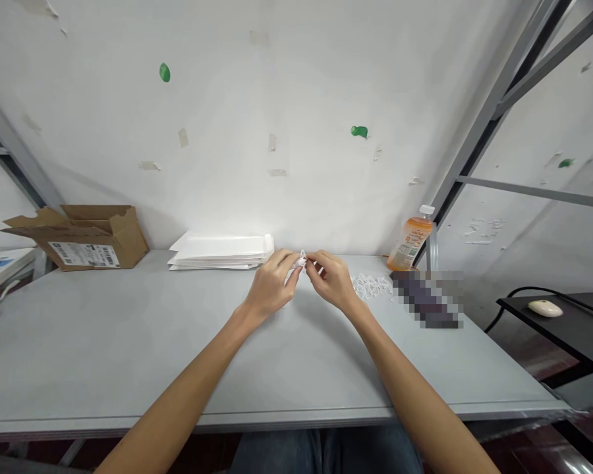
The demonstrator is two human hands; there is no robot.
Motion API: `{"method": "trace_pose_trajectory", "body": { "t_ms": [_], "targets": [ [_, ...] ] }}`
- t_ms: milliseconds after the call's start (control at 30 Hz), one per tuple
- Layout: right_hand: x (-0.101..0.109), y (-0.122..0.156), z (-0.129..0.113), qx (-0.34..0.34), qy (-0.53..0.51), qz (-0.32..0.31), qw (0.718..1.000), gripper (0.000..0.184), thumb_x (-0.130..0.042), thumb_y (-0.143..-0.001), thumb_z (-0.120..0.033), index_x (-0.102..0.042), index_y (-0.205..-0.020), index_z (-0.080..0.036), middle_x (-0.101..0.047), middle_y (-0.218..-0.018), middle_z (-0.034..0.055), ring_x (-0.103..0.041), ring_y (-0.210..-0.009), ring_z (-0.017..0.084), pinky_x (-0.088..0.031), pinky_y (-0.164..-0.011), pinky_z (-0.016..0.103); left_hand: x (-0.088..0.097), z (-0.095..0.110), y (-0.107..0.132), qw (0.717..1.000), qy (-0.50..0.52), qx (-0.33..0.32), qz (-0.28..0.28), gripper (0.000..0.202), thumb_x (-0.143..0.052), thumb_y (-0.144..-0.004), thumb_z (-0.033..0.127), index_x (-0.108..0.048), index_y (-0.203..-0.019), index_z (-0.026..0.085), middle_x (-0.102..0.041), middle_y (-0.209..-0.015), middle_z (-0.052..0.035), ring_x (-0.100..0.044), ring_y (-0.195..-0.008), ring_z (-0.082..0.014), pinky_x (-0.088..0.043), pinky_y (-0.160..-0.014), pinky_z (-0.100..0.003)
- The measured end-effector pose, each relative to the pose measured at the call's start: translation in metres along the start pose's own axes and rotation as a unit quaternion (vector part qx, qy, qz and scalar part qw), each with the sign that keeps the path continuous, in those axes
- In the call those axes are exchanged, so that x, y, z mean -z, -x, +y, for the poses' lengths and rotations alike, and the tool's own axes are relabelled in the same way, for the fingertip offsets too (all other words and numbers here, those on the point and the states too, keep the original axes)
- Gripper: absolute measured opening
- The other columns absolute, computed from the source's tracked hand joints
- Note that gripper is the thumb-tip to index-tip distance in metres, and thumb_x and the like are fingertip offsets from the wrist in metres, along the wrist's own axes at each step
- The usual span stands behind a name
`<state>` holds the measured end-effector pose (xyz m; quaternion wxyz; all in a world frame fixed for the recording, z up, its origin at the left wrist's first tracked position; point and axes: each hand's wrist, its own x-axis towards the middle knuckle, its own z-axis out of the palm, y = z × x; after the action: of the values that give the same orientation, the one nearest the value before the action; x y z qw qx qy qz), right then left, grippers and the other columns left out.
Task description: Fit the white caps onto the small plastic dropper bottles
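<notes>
Above the middle of the table, my left hand (273, 283) pinches a small white looped piece (300, 261) between thumb and fingers. From the other side my right hand (330, 278) is closed in a pinch at the same piece, its fingertips meeting it. A thin loop stands up from the piece between the hands; its exact kind is too small to tell. Just right of my right hand lies a pile of small white loops (371, 286) on the grey table (128, 355).
A stack of white envelopes (220, 251) lies against the wall. An open cardboard box (96, 240) stands at the back left. At the back right are an orange drink bottle (411, 240) and a blurred dark object (427, 301). A white mouse (545, 308) sits on a black surface farther right.
</notes>
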<state>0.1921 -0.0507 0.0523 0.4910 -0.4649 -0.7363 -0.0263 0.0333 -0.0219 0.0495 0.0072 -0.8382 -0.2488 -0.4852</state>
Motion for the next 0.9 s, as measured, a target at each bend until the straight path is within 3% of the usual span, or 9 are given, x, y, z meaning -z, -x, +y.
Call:
{"method": "trace_pose_trajectory", "body": {
  "t_ms": [367, 567, 700, 900],
  "targets": [
    [-0.005, 0.003, 0.005, 0.019, 0.080, 0.029, 0.996, 0.024, -0.043, -0.089, -0.022, -0.068, -0.089, -0.020, -0.062, -0.073, 0.0047, -0.053, -0.058, 0.013, -0.039, -0.054, 0.024, -0.002, 0.010, 0.000, 1.000, -0.012, 0.018, 0.000, 0.019, -0.043, -0.096, 0.024, -0.060, -0.099, 0.017, -0.064, -0.085, -0.0051, -0.059, -0.069, -0.0139, -0.046, -0.060, -0.025],
    [-0.010, 0.004, 0.009, 0.009, 0.061, 0.038, 0.997, 0.026, -0.043, -0.089, -0.022, -0.069, -0.087, -0.019, -0.064, -0.072, 0.0053, -0.054, -0.059, 0.013, -0.041, -0.054, 0.025, -0.004, 0.009, 0.001, 0.999, -0.008, 0.035, -0.003, 0.018, -0.044, -0.095, 0.024, -0.061, -0.095, 0.018, -0.063, -0.082, -0.0049, -0.059, -0.069, -0.0142, -0.045, -0.057, -0.024],
    [-0.002, 0.007, 0.020, -0.003, 0.044, 0.071, 0.997, 0.026, -0.043, -0.086, -0.019, -0.069, -0.085, -0.019, -0.067, -0.074, 0.0054, -0.058, -0.060, 0.014, -0.046, -0.057, 0.025, -0.004, 0.011, 0.002, 0.999, 0.020, 0.033, -0.002, 0.016, -0.046, -0.094, 0.022, -0.061, -0.095, 0.017, -0.062, -0.082, -0.0047, -0.058, -0.067, -0.0130, -0.045, -0.056, -0.024],
    [0.014, 0.016, 0.027, -0.012, 0.012, 0.087, 0.996, 0.022, -0.047, -0.085, -0.020, -0.068, -0.080, -0.017, -0.066, -0.069, 0.0041, -0.058, -0.055, 0.012, -0.045, -0.049, 0.023, -0.008, 0.012, 0.005, 0.997, 0.059, 0.045, -0.028, 0.016, -0.051, -0.092, 0.023, -0.064, -0.100, 0.016, -0.062, -0.083, -0.0035, -0.055, -0.064, -0.0110, -0.044, -0.055, -0.022]
  ]
}}
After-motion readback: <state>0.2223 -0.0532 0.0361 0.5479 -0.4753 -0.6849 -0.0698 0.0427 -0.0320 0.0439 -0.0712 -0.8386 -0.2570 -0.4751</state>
